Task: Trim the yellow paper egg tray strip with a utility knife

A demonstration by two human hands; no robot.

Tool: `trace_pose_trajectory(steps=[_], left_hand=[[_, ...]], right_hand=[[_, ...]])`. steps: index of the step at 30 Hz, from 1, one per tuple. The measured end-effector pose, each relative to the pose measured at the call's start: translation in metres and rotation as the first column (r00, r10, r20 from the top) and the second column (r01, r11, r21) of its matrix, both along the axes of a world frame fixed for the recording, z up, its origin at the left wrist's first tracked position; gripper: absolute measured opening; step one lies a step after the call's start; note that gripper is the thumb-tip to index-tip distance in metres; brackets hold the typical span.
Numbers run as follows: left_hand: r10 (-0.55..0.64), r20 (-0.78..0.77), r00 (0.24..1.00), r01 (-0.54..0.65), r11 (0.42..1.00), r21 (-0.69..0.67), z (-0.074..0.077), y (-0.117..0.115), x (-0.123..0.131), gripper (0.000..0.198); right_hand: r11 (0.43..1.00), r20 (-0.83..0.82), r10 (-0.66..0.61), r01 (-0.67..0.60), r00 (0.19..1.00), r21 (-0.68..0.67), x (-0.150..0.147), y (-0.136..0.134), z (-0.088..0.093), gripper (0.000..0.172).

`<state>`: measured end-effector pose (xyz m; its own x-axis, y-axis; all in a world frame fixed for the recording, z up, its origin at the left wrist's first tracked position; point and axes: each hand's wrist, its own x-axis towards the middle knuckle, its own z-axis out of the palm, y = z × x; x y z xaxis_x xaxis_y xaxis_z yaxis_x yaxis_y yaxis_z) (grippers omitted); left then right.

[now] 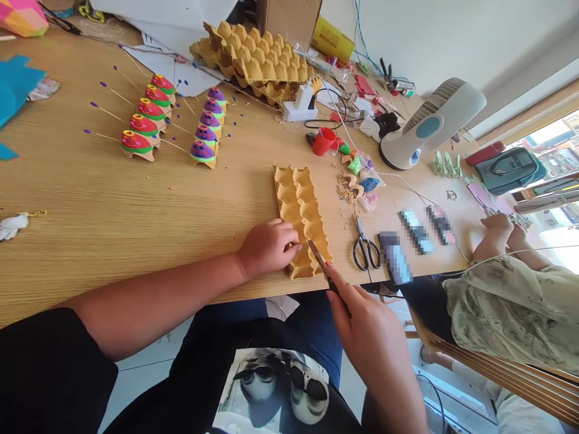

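Note:
A yellow egg carton (298, 205) with two rows of cups lies on the wooden table near its front edge. My left hand (270, 246) rests on the carton's left side, its fingers curled around that edge. In my right hand (368, 328) is a knife (322, 260), its dark handle inside my closed fingers. The blade points up and left, and its tip is over the carton's lower cups. Whether the blade has cut into the carton cannot be made out.
Scissors (365, 248) and phones lie right of the carton. Painted carton pieces (143, 125) with sticks stand at the left. Behind are stacked egg trays (257, 57), a red cup (324, 141) and a white fan (429, 123). Another person's hands (497, 232) are at the right.

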<state>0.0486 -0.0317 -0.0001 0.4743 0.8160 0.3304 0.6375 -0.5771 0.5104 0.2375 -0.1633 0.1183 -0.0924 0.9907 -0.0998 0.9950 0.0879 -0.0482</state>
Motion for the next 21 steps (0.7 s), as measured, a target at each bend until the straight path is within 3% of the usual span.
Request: trace_pose_trajectory(steps=[5,11,15,21], left_hand=[[-0.052,0.009,0.999,0.050,0.991,0.122,0.008,-0.004,-0.006,0.025],[0.124,0.123,0.985,-0.139,0.982,0.127,0.007,0.014,-0.011,0.019],[0.157,0.066,0.985,-0.162,0.983,0.085,0.002,0.019,-0.011,0.012],[0.110,0.044,0.993,-0.115,0.983,0.143,0.005,0.016,-0.012,0.017]], right_hand=[[0.998,-0.207,-0.046,0.052,0.977,0.020,0.016,0.002,-0.001,0.048],[0.996,-0.359,-0.085,0.094,0.930,0.007,0.016,0.007,-0.028,0.049],[0.996,-0.368,-0.077,0.088,0.927,0.013,0.011,0.014,-0.035,0.051],[0.999,-0.280,-0.040,0.037,0.959,-0.014,-0.004,0.025,-0.034,0.054]])
